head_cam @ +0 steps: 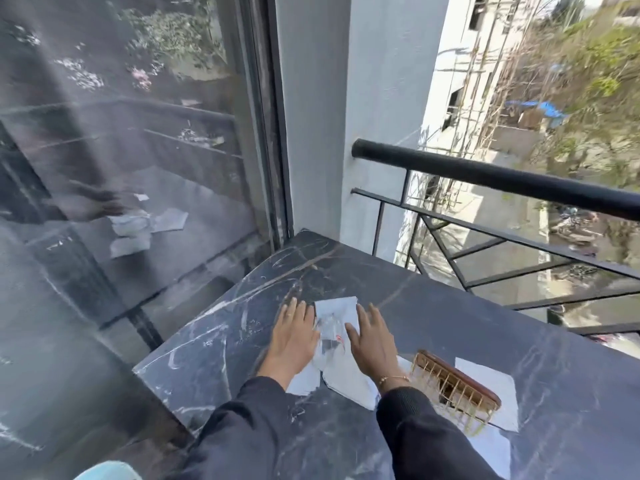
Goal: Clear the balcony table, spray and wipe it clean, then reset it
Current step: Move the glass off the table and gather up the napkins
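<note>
A dark marble balcony table (433, 327) fills the lower middle of the view. White paper sheets (337, 310) lie on it, with a clear glass-like object (329, 336) standing among them. My left hand (294, 336) rests flat on the table to the left of that object, fingers spread. My right hand (372, 336) lies flat on the papers to its right, also spread. Neither hand grips anything. A gold wire basket with a wooden base (453, 389) sits to the right on another white sheet (491, 382).
A black metal railing (502, 174) runs along the table's far right side, with a drop beyond it. A large glass door (138, 168) stands to the left and reflects the table. A grey wall column (346, 116) rises behind the table's far corner.
</note>
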A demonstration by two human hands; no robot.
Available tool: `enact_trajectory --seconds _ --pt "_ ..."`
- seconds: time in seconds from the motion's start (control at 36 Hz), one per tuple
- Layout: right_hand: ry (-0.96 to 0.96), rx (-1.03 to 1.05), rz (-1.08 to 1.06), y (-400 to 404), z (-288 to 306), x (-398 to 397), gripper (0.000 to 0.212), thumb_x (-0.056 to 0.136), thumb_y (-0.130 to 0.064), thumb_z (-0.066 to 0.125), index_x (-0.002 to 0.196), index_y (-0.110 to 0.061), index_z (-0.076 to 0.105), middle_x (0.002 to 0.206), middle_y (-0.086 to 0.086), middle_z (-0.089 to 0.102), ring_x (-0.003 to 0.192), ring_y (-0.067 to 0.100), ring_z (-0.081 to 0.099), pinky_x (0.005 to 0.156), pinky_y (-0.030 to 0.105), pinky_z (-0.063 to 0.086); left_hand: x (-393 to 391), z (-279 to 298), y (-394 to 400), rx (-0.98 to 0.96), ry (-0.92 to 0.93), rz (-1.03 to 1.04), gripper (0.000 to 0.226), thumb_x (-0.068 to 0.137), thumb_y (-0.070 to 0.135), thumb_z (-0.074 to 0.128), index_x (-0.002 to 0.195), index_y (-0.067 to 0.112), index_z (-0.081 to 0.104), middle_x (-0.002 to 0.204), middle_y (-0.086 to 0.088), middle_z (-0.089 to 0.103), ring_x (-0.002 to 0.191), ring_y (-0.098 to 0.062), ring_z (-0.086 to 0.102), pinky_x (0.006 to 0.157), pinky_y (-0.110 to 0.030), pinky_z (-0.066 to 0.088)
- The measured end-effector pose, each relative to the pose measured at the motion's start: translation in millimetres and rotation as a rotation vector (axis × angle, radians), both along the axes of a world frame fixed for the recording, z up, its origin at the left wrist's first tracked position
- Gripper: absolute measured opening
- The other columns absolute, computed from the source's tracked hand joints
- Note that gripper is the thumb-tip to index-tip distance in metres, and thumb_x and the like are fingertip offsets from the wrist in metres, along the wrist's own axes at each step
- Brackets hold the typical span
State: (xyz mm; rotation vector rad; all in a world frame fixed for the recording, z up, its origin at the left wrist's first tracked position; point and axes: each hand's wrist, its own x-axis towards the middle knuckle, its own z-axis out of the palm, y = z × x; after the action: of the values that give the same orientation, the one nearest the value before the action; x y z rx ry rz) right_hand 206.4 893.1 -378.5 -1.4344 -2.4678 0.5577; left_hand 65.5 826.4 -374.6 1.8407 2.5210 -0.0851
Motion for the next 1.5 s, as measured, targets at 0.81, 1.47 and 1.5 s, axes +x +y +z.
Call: enact_trajectory --seconds 0.81,1.47,1.5 --pt "0.521 -0.574 -0.241 18 -47 -39 0.045 0.091 -0.032 0.053 0.132 -0.014 0.046 0.131 0.013 0.054 0.12 0.027 0.051 0.096 0.031 0.039 9 -53 29 0.33 -1.246 0.615 0.039 0.091 0.034 0.06 0.127 0.019 0.055 0.111 -0.011 0.063 0.096 -0.023 0.06 0.087 -0.035 0.051" --pt "0.606 -0.645 -0.175 -176 -36 -82 0.037 0.094 -0.022 0.049 0.091 0.011 0.067 0.103 0.028 0.063 0.101 0.035 0.057 0.096 0.049 0.042 -23 -43 -198 0.753 -1.643 0.944 0.017 0.097 0.022 0.052 0.085 0.014 0.062 0.071 -0.009 0.064 0.044 -0.008 0.064 0.043 -0.02 0.052" --pt "0.593 -0.646 -0.159 -188 -36 -83 0.039 0.094 -0.021 0.049 0.086 0.013 0.065 0.098 0.028 0.064 0.094 0.033 0.057 0.094 0.049 0.043 -24 -45 -211 0.754 -1.637 0.963 0.017 0.097 0.022 0.052 0.089 0.013 0.063 0.071 -0.01 0.064 0.043 -0.008 0.063 0.042 -0.02 0.051"
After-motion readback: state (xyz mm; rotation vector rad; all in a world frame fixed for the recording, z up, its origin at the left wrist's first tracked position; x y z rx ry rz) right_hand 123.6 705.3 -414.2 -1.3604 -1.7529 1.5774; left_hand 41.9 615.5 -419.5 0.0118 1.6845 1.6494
